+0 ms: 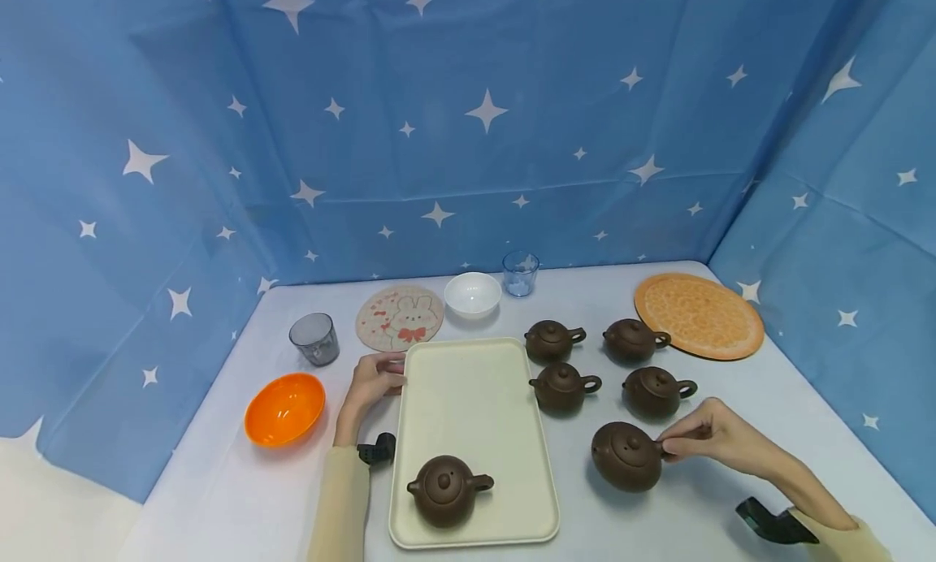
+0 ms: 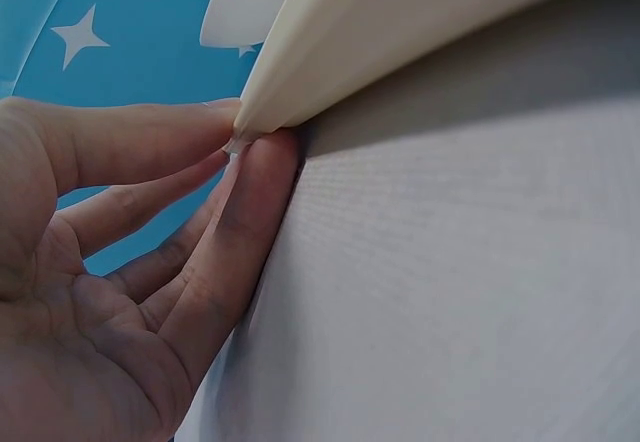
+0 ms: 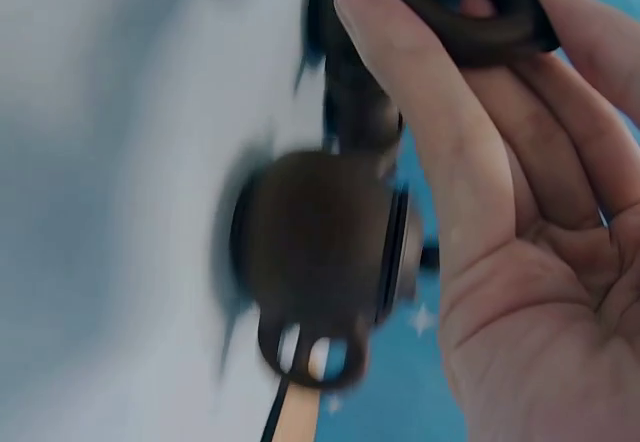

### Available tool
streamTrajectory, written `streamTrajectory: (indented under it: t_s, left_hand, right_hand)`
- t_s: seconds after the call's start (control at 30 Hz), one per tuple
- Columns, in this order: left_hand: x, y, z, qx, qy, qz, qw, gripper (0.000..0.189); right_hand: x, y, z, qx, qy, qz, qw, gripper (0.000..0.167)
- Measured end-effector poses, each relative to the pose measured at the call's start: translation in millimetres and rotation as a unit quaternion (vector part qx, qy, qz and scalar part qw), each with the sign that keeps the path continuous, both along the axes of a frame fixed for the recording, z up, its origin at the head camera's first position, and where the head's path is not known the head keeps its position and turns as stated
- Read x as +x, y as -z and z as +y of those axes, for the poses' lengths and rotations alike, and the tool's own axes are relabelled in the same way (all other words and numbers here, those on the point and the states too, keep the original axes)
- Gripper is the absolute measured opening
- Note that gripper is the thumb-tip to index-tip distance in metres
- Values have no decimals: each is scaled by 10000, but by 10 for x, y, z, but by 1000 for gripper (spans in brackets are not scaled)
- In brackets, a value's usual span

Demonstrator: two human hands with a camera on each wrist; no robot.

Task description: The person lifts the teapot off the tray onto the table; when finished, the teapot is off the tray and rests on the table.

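In the head view, a cream tray (image 1: pixel 475 416) lies at the middle front with one dark brown teapot (image 1: pixel 444 490) near its front left corner. My left hand (image 1: pixel 371 383) is at the tray's left edge; the left wrist view shows thumb and fingers pinching the tray rim (image 2: pixel 275 92). My right hand (image 1: pixel 705 436) holds a second brown teapot (image 1: pixel 627 456) by its handle, right of the tray, its shadow on the cloth below. Up close in the right wrist view, the fingers grip the dark handle loop (image 3: pixel 480 37), the pot's body mostly cut off.
Several more brown teapots (image 1: pixel 561 387) stand right of the tray. An orange bowl (image 1: pixel 285 410) and grey cup (image 1: pixel 316 339) are at left. Behind are a rabbit mat (image 1: pixel 387 318), white bowl (image 1: pixel 472 296) and blue glass (image 1: pixel 520 274); a round orange mat (image 1: pixel 702 318) lies far right.
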State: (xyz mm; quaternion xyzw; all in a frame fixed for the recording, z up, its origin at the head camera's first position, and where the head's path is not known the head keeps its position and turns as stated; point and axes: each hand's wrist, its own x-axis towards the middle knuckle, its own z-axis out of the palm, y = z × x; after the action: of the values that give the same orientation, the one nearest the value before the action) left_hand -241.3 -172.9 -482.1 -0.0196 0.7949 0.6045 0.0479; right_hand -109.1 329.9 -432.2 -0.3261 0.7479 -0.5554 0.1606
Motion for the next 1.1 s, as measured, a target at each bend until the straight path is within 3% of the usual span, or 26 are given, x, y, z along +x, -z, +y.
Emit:
streamTrajectory:
  t_s: [0.27, 0.47, 1.1]
  left_hand:
    - [-24, -17, -7, -83, 38, -33, 10000, 45]
    - [-10, -32, -4, -178, -21, -29, 9998, 45]
    - [-12, 15, -12, -69, -42, -47, 10000, 45]
  right_hand:
    - [63, 32, 446, 448, 366, -164, 9982, 27]
    - [58, 95, 645, 537, 425, -44, 9976, 30]
    - [26, 247, 830, 503, 441, -276, 9974, 31]
